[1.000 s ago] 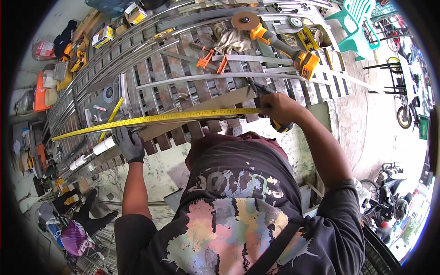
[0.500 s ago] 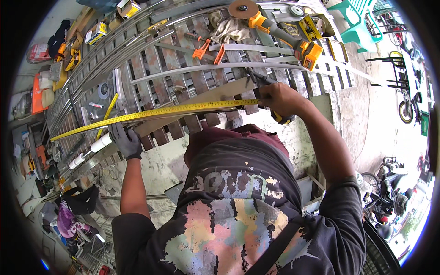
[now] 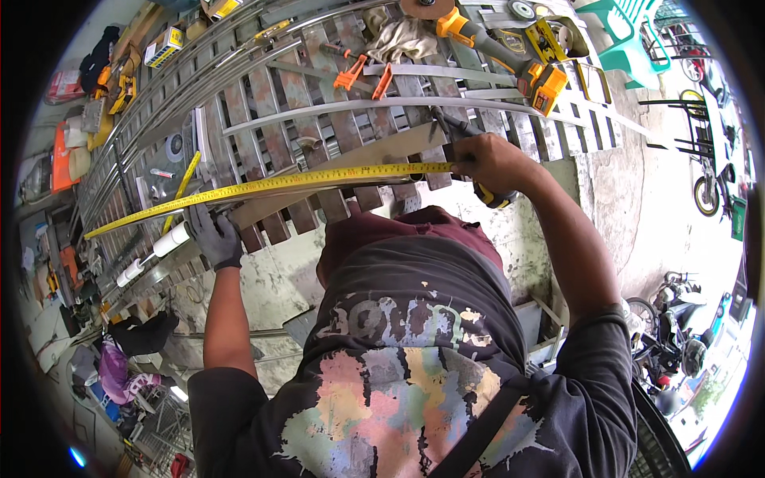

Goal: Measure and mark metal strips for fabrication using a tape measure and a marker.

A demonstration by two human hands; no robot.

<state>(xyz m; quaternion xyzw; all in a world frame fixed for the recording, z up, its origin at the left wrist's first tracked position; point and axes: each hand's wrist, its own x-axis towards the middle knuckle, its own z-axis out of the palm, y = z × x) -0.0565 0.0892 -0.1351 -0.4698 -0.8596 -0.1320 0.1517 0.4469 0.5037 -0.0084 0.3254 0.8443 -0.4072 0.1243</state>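
Note:
A yellow tape measure (image 3: 303,180) is drawn out from far left to my right hand (image 3: 492,165). That bare hand is closed around the tape's right end. A black tool (image 3: 457,127) juts out above this fist, and a yellow-and-black part (image 3: 496,197) shows below it. I cannot tell whether the two belong together. My left hand (image 3: 213,239), in a grey glove, lies beside the tape, thumb and fingers apart, its fingertips partly hidden under the tape. Along the tape's near side runs a shiny metal tube (image 3: 343,186). A white roller-like cylinder (image 3: 170,239) lies left of the glove.
The slatted metal bench (image 3: 267,95) carries long metal strips, orange clamps (image 3: 351,73), a crumpled cloth (image 3: 401,38) and a yellow cordless grinder (image 3: 498,54). A green plastic chair (image 3: 625,44) stands far right. Shelves with tools line the left; motorcycles (image 3: 669,327) are parked at right.
The tape and both hands have shifted slightly up in the picture. My left hand has also moved a little to the left. The grip of my right hand looks the same.

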